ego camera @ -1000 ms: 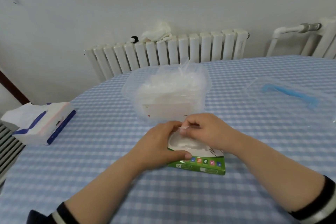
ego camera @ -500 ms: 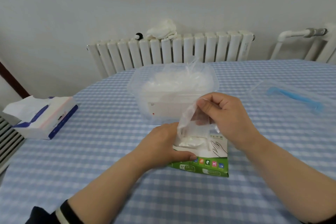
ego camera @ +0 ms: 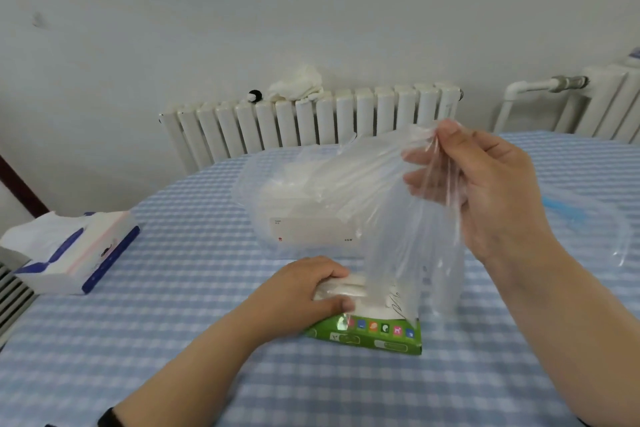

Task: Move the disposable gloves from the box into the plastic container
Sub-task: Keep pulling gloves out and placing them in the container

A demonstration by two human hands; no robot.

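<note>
Box (ego camera: 377,334), green and white, lies flat on the table (ego camera: 207,288) with its blue checked cloth, and all places here are given from this box. Left hand (ego camera: 304,291) rests on the left part of the box, fingers curled over the white folded gloves at its opening, so this grip holds the box and the stack down. Right hand (ego camera: 485,191) is above the box and a little to the right, raised well off the table; its thumb and fingers pinch the upper edge of one clear glove (ego camera: 412,236). The glove hangs down as a thin sheet from that grip to the opening of the box, and I cannot tell if its lower end is free of the box. Just behind the box stands the clear container (ego camera: 311,218), open on top, with a pile of white gloves inside. Right of the box lies a clear lid (ego camera: 585,218) with a blue handle. Far to the left of the box is a tissue pack (ego camera: 72,250). Behind the container, by the wall, is a white radiator (ego camera: 311,121) with a white cloth (ego camera: 296,85) on it.
</note>
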